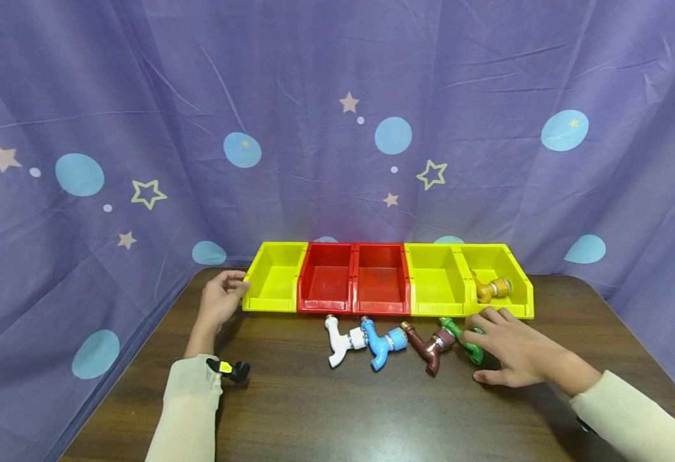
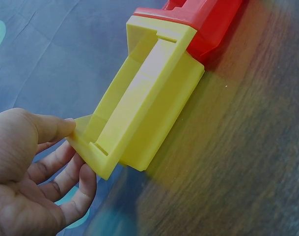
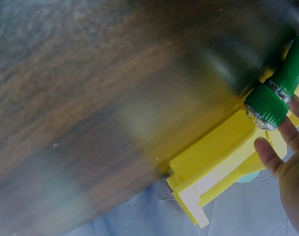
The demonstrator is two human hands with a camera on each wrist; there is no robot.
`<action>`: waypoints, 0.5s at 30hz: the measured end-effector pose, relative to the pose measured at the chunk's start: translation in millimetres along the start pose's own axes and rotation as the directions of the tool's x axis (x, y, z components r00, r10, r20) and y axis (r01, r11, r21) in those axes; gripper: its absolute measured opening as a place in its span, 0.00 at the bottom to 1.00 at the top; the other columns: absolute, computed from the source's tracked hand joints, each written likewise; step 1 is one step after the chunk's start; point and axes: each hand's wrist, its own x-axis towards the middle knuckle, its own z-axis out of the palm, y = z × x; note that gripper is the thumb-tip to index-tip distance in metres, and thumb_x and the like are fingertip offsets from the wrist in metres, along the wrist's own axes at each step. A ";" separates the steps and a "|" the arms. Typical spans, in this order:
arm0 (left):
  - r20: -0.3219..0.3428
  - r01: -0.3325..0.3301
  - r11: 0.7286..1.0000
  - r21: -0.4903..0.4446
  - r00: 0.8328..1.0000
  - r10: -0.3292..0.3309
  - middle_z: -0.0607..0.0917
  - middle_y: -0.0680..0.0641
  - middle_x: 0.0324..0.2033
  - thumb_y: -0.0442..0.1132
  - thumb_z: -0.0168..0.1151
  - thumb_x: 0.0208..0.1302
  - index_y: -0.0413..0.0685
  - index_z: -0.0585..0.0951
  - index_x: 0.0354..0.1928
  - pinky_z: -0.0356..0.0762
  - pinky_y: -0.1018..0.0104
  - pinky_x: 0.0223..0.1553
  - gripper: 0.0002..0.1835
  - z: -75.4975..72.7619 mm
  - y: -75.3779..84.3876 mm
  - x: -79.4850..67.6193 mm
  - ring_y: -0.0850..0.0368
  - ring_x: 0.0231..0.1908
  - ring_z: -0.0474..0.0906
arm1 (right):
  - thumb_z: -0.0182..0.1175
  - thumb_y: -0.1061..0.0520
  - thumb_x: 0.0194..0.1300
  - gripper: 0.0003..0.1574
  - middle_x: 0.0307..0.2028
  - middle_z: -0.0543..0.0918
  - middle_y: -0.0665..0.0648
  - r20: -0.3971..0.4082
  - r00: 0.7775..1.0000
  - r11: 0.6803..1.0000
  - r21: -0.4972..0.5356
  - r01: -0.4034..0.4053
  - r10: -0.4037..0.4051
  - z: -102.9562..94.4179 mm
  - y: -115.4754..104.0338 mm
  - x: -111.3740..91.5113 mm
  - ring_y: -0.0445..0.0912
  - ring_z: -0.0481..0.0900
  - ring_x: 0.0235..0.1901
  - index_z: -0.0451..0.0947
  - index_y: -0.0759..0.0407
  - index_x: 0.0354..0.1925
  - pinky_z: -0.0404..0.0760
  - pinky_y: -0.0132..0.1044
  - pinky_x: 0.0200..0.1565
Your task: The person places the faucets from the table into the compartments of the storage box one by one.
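My left hand (image 1: 222, 300) holds the side edge of the leftmost yellow bin (image 1: 275, 279); in the left wrist view the thumb lies on the corner of its wall and the fingers bend at the outside. Over the green tap (image 1: 475, 353) hovers my right hand (image 1: 513, 351), fingers spread. The right wrist view shows the tap's ribbed green knob (image 3: 268, 105) near the fingers, with the thumb apart from it. Left of it on the table lie a maroon tap (image 1: 430, 350), a blue tap (image 1: 380, 345) and a white tap (image 1: 340, 341).
The bins stand in a row: two red bins (image 1: 326, 282) in the middle and two yellow ones at the right. An orange-yellow tap (image 1: 490, 290) lies in the rightmost yellow bin (image 1: 527, 296). A purple curtain (image 1: 314, 179) hangs behind the wooden table (image 1: 337, 410).
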 end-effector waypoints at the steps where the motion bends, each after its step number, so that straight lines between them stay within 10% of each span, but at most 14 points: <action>1: -0.001 0.001 1.000 -0.001 1.000 -0.001 0.84 0.39 0.46 0.39 0.63 0.73 0.40 0.79 0.60 0.82 0.70 0.35 0.18 0.0 0.0 0.1 0.53 0.40 0.79 | 0.70 0.30 0.56 0.38 0.55 0.75 0.52 -0.010 1.000 1.000 -0.002 0.006 -0.006 0.6 0.3 0.3 0.51 0.69 0.52 0.76 0.45 0.59 0.73 0.53 0.50; 15: -0.004 0.007 1.000 -0.012 1.000 -0.007 0.83 0.40 0.46 0.37 0.63 0.72 0.39 0.79 0.60 0.82 0.71 0.35 0.17 0.5 1.4 -0.2 0.54 0.40 0.79 | 0.70 0.37 0.56 0.32 0.50 0.72 0.47 0.014 1.000 1.000 0.017 0.005 -0.006 5.3 2.5 6.5 0.45 0.65 0.47 0.76 0.42 0.57 0.69 0.43 0.42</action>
